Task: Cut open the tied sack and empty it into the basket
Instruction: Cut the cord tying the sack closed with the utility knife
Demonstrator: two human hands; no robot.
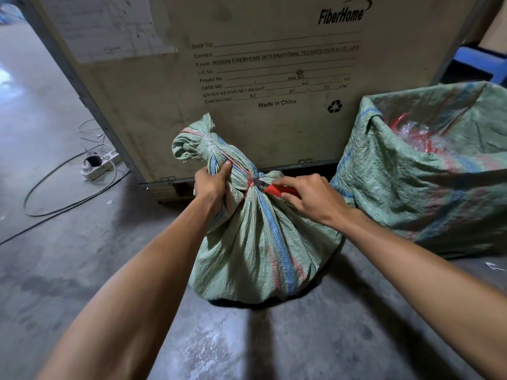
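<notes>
While my left hand (pixel 212 185) grips the neck of the sack (pixel 263 242) on the floor and my right hand (pixel 310 197) pinches the knife (pixel 274 187) at its red tie (pixel 249 180), the sack stays tied, nothing emptied yet.

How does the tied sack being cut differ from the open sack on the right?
The tied sack is bunched shut at its neck, held by the left hand; the open sack gapes, showing red and clear plastic inside. The tied sack has the right hand's knife at its neck; the open sack is untouched. Both are green woven fabric with blue and red stripes.
</notes>
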